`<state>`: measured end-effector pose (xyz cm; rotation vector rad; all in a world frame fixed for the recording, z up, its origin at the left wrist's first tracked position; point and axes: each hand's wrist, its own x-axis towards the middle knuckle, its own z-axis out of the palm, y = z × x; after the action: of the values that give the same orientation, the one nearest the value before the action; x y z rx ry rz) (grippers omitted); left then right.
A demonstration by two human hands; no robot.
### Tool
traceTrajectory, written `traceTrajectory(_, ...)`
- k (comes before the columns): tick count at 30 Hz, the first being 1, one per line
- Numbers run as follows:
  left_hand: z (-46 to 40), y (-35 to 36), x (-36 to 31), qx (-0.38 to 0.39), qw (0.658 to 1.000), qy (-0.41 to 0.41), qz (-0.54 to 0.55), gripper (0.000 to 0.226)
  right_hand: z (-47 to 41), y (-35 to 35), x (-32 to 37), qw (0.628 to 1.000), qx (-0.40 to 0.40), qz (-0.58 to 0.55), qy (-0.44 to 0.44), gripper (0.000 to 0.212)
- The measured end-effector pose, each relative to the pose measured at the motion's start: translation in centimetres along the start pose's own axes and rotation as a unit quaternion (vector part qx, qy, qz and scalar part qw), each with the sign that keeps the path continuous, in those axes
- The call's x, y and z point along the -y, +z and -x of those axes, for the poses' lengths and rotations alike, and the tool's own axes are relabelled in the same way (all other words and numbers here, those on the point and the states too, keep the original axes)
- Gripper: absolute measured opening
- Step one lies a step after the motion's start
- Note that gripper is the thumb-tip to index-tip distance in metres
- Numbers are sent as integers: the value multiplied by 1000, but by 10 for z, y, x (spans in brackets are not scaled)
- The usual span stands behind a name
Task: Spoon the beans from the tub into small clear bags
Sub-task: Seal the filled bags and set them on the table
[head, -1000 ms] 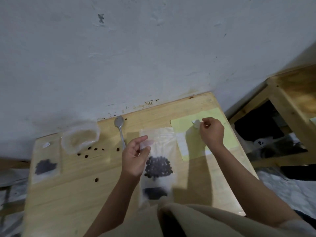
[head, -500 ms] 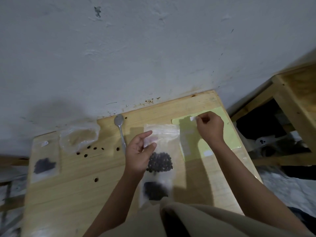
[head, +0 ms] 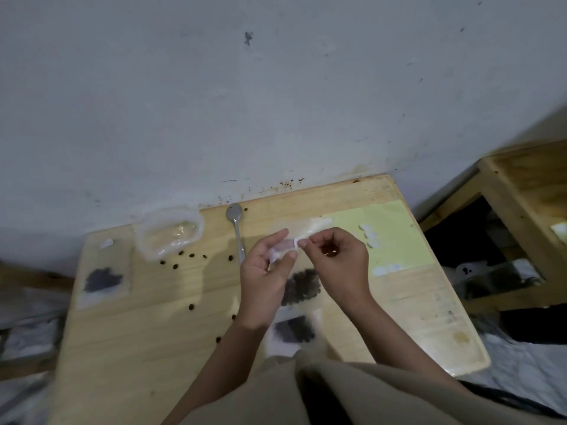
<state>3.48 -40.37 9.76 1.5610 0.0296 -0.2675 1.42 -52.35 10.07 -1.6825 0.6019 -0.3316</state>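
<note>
Both hands (head: pixel 270 271) (head: pixel 339 260) raised together, fingertips pinching a sticker (head: pixel 295 242).

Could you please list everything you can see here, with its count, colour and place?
table: one, pale wood, against the wall.
tub: one, clear, far left of the table, looks nearly empty.
spoon: one, silver, lying beside the tub.
loose beans: about ten, dark, scattered near the tub and mid-table.
filled bags: three, clear with dark beans, one at the left edge, two under the hands.
sheet: one, yellow-green, far right corner, with small white stickers.
sticker: one, white, between both hands.
shelf: one, wooden, right of the table.
left hand: holds the bag's top.
right hand: pinches the sticker.
</note>
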Motion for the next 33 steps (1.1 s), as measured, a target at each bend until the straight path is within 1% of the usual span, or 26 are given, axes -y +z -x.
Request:
traceTrajectory(3,14,-18,-8,-37,998,-10,43,30,24,14,12,1000,14,3,-25,17)
traceTrajectory(6,25,-43,-15,-62,997,-5,53,26,44,28,20,999,31,3,-35,20)
traceTrajectory(8,31,-62,-19,-64,997,4,49,25,56,38,24,999,30,-14,-31,23)
traceTrajectory(11,40,-92,-28,-55,997,13,51,23,74,56,28,999,7,-28,-20,28)
traceTrajectory(12,42,-103,-32,-49,997,15,52,22,80,64,30,999,13,-46,-12,28)
traceTrajectory(14,45,-126,-36,-38,997,19,65,22,90,79,35,992,55,-113,-10,25)
traceTrajectory(15,47,-138,-37,-37,996,20,75,22,95,88,37,987,76,-145,-14,23)
traceTrajectory(17,49,-160,-36,-43,995,25,88,24,104,104,42,981,90,-170,-17,19)
traceTrajectory(20,54,-193,-33,-33,996,39,71,31,117,134,47,982,77,-173,6,15)
traceTrajectory(22,57,-216,-27,-12,998,50,37,38,122,153,46,984,54,-171,22,15)
traceTrajectory(24,58,-239,-17,-8,999,45,3,44,124,172,44,984,41,-170,25,15)
traceTrajectory(26,56,-262,-6,-35,999,33,-3,47,129,190,40,984,54,-170,23,16)
traceTrajectory(29,47,-293,8,-86,996,12,16,46,137,219,33,983,97,-155,13,22)
traceTrajectory(31,35,-314,15,-120,992,-4,44,45,143,239,26,986,130,-105,9,33)
traceTrajectory(33,20,-333,21,-154,985,-20,74,44,147,259,16,984,167,-53,27,42)
